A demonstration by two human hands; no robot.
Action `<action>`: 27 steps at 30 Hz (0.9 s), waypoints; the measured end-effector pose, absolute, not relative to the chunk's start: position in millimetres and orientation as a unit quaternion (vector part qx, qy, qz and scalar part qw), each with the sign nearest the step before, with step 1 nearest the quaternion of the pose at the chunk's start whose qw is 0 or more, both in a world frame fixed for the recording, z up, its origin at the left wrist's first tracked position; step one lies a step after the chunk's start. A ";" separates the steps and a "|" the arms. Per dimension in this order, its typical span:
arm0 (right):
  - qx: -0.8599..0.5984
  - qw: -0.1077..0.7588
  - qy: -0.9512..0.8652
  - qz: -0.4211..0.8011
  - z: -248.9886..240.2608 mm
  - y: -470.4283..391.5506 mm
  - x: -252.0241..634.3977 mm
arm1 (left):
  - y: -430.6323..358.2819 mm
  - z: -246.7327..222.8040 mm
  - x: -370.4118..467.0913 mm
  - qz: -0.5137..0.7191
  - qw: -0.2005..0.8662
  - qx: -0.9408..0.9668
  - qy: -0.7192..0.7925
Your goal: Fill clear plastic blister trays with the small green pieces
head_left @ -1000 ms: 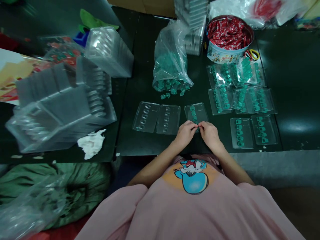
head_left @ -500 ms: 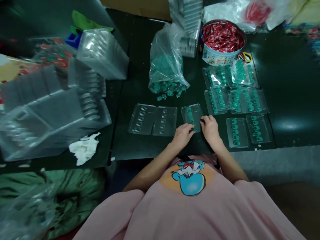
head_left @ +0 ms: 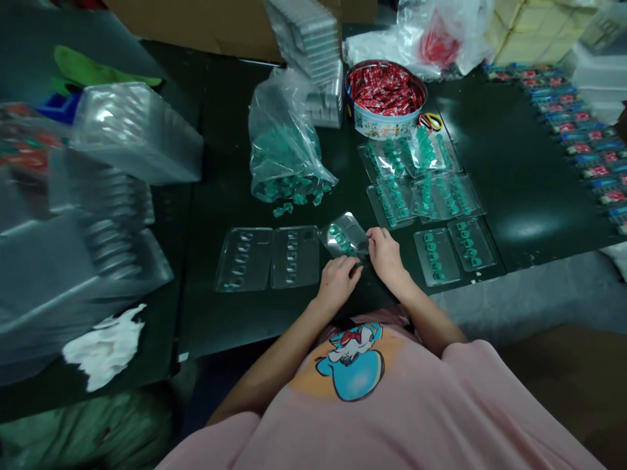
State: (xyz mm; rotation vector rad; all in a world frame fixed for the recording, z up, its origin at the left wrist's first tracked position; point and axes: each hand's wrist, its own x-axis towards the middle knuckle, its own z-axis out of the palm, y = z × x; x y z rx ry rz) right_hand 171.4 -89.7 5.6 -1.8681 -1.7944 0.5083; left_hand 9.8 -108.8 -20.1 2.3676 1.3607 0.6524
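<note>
A clear plastic blister tray (head_left: pixel 353 227) holding a row of green pieces is tilted up off the table between my hands. My right hand (head_left: pixel 386 254) pinches its right edge. At the near end of the tray, the curled fingers of my left hand (head_left: pixel 339 282) grip it beside the green pieces. To the left lie two flat trays with bare pockets, one (head_left: pixel 304 258) beside the other (head_left: pixel 257 258). On the right, two trays with green pieces lie side by side, the nearer one (head_left: pixel 447 261) and its neighbour (head_left: pixel 482 243).
An open plastic bag (head_left: pixel 287 143) spills green pieces behind the trays. Filled trays (head_left: pixel 445 196) overlap near a round tin (head_left: pixel 386 125) of red packets and scissors (head_left: pixel 431 121). Stacked plastic trays (head_left: pixel 142 140) and a crumpled white tissue (head_left: pixel 108 346) are on the left.
The tray between my hands has turned and tipped up from the table. My right hand now grips its edge. The head view has shifted right, so things appear further left.
</note>
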 end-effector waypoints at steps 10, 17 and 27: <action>-0.724 0.418 -0.544 0.072 31.2 -73.3 301.4 | -110.8 34.0 25.5 0.322 0.175 0.864 0.344; -0.828 0.349 -0.440 -0.004 12.9 -33.7 415.1 | -90.2 23.9 -13.7 0.348 0.158 0.818 0.429; -0.707 0.373 -0.598 -0.049 30.0 -40.4 329.0 | -100.5 0.1 -82.9 0.227 0.090 0.786 0.568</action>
